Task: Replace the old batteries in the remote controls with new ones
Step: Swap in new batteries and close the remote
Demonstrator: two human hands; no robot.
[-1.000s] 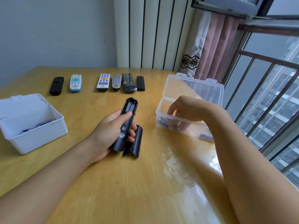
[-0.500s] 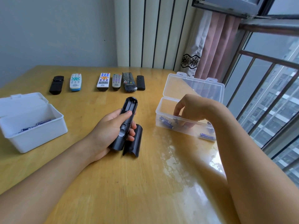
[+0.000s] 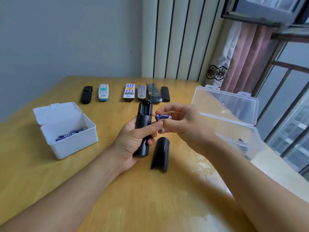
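My left hand (image 3: 133, 141) grips a black remote (image 3: 144, 124) above the table, back side up, with its battery bay open and empty at the far end. My right hand (image 3: 182, 124) pinches a blue battery (image 3: 163, 117) just right of the bay, and a second battery end shows under its fingers. The remote's black cover (image 3: 160, 154) lies on the table below the hands. The clear plastic box (image 3: 234, 126) at the right holds a few batteries. The white box (image 3: 66, 131) at the left holds several batteries.
Several other remotes (image 3: 129, 92) lie in a row at the far side of the wooden table (image 3: 150, 198). A window with bars and a pink curtain stand at the right, close to the clear box.
My right hand has come out of the clear box with batteries and moved left to the remote. My left hand has lifted the remote slightly.
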